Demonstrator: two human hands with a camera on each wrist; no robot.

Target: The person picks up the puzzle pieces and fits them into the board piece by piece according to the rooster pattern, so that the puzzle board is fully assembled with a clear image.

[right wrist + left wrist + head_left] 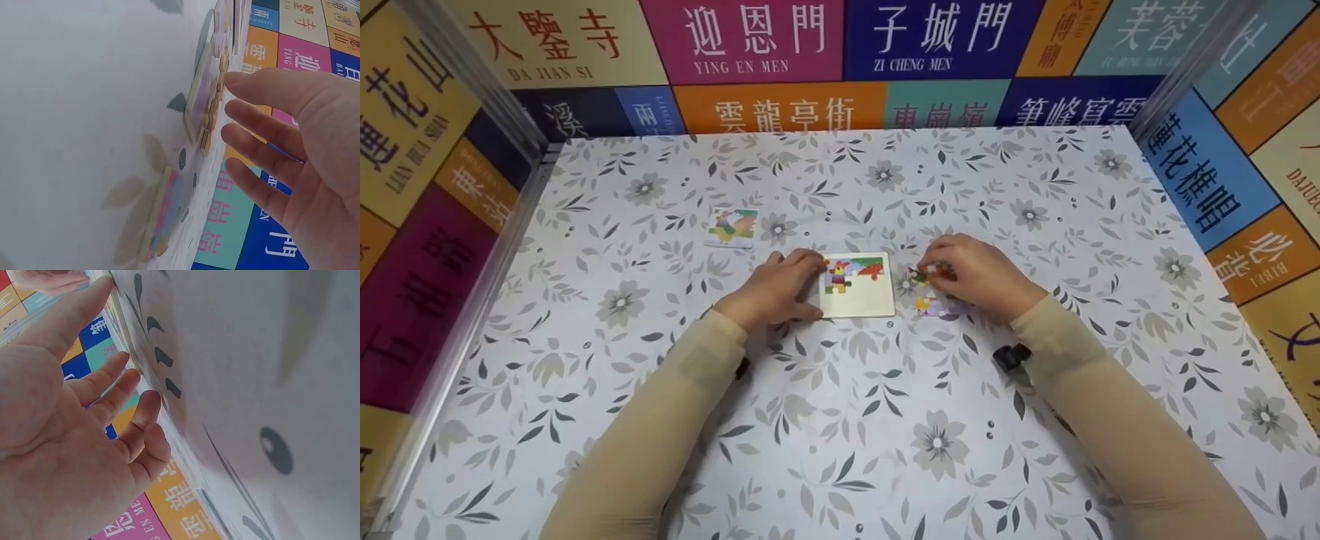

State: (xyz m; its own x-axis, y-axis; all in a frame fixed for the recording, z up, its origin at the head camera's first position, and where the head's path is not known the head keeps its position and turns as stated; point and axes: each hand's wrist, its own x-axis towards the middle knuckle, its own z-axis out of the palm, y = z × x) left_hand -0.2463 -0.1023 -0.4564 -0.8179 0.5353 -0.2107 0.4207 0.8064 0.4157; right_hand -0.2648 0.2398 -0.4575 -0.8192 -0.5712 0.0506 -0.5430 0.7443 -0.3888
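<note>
A pale, square puzzle board point(855, 304) lies on the table, with colourful fitted pieces along its top and upper left. My left hand point(780, 289) rests at the board's left edge, thumb at the near corner and forefinger at the far corner; its other fingers bend loosely in the left wrist view. To the board's right, my right hand point(979, 277) pinches a red and green puzzle piece point(936, 271), largely hidden by the fingers. Just below it lie yellow and lilac pieces point(928, 305). The right wrist view shows the thumb against a piece's edge.
A small picture card point(733, 228) with a similar scene lies beyond my left hand. Another colourful piece point(161, 216) lies closer in the right wrist view. Floral paper point(825, 435) covers the table; panels with large lettering point(769, 37) stand around it.
</note>
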